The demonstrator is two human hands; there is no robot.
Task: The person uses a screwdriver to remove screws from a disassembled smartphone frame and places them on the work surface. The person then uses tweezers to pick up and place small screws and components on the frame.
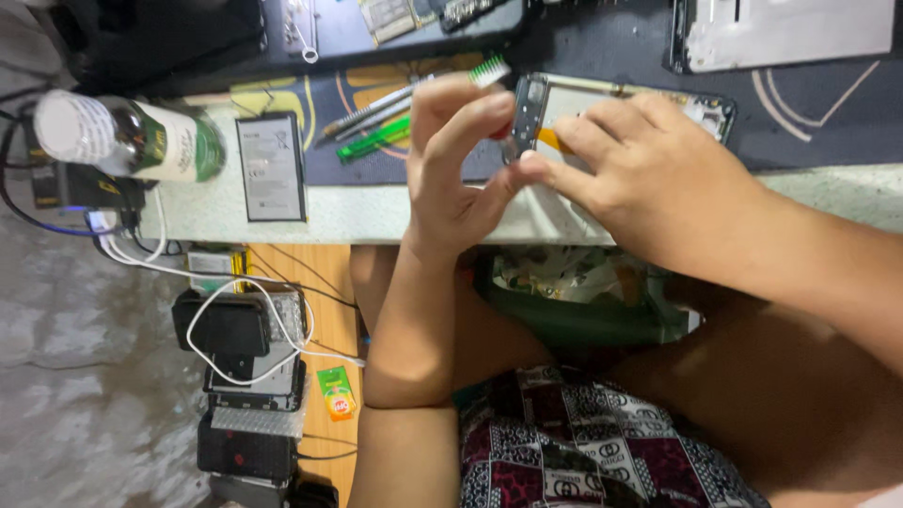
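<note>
head view: bottle (141,141) beside battery (271,166)

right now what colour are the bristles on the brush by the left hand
White with green, seen best in the head view: brush bristles.

Both hands crowd the opened phone frame with a pale back plate (602,103) at the bench edge: the left hand (456,169) closes its near end, the right hand (649,179) covers its middle. Just left, a green-handled brush with white bristles (414,118) and grey tweezers (376,108) block the dark mat. Further left, a flat grey rectangular battery (271,166) and a lying green bottle with white label (141,139) stand in the way. Between battery and left hand, the pale speckled benchtop strip (357,212) lies open.
</note>
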